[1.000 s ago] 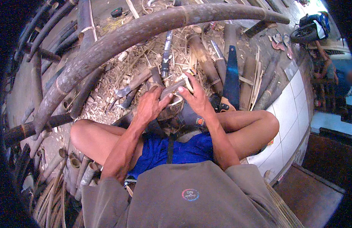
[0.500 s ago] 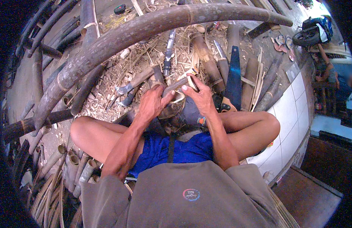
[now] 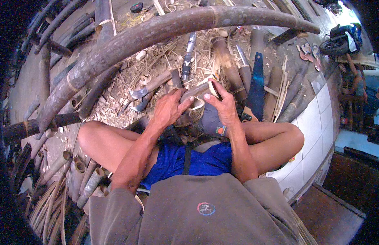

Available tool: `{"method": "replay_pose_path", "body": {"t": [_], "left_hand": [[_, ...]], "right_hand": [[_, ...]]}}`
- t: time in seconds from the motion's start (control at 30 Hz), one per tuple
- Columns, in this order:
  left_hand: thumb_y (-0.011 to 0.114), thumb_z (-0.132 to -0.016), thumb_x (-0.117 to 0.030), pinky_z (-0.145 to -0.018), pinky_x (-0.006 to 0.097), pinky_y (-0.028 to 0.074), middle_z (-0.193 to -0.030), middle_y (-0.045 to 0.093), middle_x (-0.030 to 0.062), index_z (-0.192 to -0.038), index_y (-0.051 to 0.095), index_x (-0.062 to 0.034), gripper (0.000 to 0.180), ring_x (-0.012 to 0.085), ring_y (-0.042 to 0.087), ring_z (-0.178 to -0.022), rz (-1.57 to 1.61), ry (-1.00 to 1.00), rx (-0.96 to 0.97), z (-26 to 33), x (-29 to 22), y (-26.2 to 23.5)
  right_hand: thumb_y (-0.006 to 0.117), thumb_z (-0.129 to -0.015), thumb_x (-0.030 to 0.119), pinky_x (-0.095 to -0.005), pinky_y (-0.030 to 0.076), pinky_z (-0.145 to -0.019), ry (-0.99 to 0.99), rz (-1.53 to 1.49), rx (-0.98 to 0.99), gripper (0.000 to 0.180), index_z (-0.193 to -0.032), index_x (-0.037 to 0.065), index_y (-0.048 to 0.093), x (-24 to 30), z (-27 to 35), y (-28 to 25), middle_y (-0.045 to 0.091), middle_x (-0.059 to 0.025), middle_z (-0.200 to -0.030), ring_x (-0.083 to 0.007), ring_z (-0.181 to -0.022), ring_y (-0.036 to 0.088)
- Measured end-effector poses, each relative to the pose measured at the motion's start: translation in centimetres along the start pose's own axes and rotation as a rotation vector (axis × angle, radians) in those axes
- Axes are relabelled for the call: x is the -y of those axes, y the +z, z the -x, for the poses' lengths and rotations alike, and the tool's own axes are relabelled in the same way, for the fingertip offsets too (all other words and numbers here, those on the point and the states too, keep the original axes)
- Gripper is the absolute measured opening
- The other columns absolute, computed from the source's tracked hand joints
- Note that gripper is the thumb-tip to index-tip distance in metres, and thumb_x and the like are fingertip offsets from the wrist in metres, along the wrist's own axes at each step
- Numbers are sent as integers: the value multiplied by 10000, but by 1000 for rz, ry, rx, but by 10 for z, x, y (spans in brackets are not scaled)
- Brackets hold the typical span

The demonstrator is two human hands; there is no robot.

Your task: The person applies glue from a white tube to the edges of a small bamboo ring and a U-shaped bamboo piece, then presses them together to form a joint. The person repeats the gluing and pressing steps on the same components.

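Between my two hands, above my crossed legs, is a short piece of brown bamboo (image 3: 196, 90) with pale cut edges. My left hand (image 3: 169, 109) grips its left part, thumb along the near side. At the other end, my right hand (image 3: 225, 107) holds it by a pale cut edge, fingers curled over the rim. A pale, rounded loop-like edge (image 3: 197, 104) shows just below the piece; whether it belongs to it I cannot tell. Under my right hand lies a dark grey cloth item (image 3: 214, 120) with an orange patch.
Wood shavings (image 3: 111, 102) cover the ground ahead. A handsaw (image 3: 256, 85), a sheathed-looking blade (image 3: 189, 57), a knife (image 3: 243, 57) and a hatchet-like tool (image 3: 150, 85) lie around. A long curved bamboo pole (image 3: 156, 30) arches across. White tiles (image 3: 310, 143) are right; bamboo tubes (image 3: 78, 167) stand left.
The whole view has shifted slightly, so the surroundings sit a little further right. Both hands keep their hold on the bamboo piece, with little visible change in grip.
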State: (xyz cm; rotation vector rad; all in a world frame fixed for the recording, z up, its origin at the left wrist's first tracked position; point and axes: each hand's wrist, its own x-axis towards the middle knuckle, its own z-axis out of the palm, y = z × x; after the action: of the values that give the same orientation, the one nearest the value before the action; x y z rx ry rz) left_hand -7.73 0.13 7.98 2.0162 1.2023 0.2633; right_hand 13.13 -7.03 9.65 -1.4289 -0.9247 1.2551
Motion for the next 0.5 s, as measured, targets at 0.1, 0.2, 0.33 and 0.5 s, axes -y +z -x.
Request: {"method": "replay_pose_path", "body": {"t": [0.1, 0.2, 0.33, 0.5], "left_hand": [[570, -988, -508, -917, 524, 521, -1157, 701, 262, -1299, 627, -32, 571, 448, 679, -1070, 14, 8, 41, -1, 0, 0], [553, -1004, -494, -927, 525, 515, -1151, 701, 264, -1308, 614, -27, 561, 458, 673, -1076, 52, 52, 52, -2, 4, 1], [544, -1004, -503, -932, 530, 508, -1142, 702, 260, -1297, 607, 2, 587, 465, 672, -1069, 82, 163, 9, -3, 12, 4], [627, -888, -644, -920, 510, 517, -1108, 707, 287, -1283, 621, 30, 781, 448, 689, -1053, 96, 53, 70, -7, 5, -1]], "right_hand": [[778, -903, 249, -302, 435, -1075, -6, -5, -29, 689, -1465, -56, 521, -12, -1, -2, 631, -129, -1334, -175, -1213, 579], [765, -913, 221, -337, 460, -1074, -38, -57, -69, 628, -1438, -49, 549, -18, 0, 0, 670, -135, -1310, -212, -1204, 621], [765, -907, 234, -308, 449, -1064, -2, -20, -68, 654, -1442, -65, 537, -11, 3, 3, 641, -124, -1332, -172, -1202, 592], [763, -904, 231, -300, 451, -1051, -48, -21, -61, 644, -1432, -67, 545, -9, 3, 3, 653, -120, -1301, -170, -1175, 599]]}}
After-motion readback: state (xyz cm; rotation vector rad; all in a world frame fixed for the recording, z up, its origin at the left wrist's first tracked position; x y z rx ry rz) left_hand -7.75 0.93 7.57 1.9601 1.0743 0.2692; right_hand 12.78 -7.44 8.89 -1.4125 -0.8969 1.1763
